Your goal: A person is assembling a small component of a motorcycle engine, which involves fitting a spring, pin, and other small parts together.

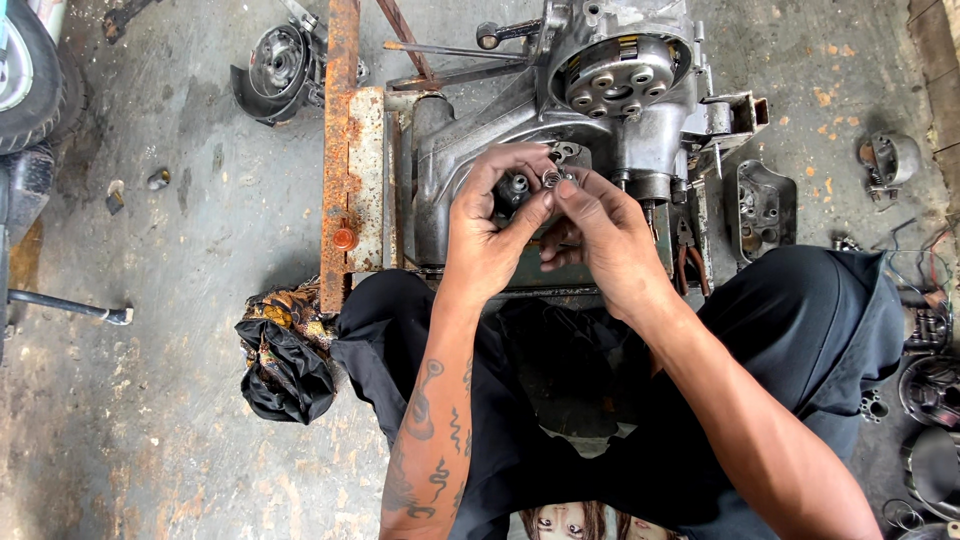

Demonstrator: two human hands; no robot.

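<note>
Both hands' (545, 225) grip around spring (551, 177)

A small metal part (551, 177), pinched between the fingertips of the left hand (490, 235) and the right hand (600, 240), was too small and too covered to identify. The hands hid the middle of the engine casing (600, 90), whose top ran past the frame's upper edge. A tyre (25, 70) was cut off at the left edge, and round metal parts (930, 390) at the right edge.
</note>
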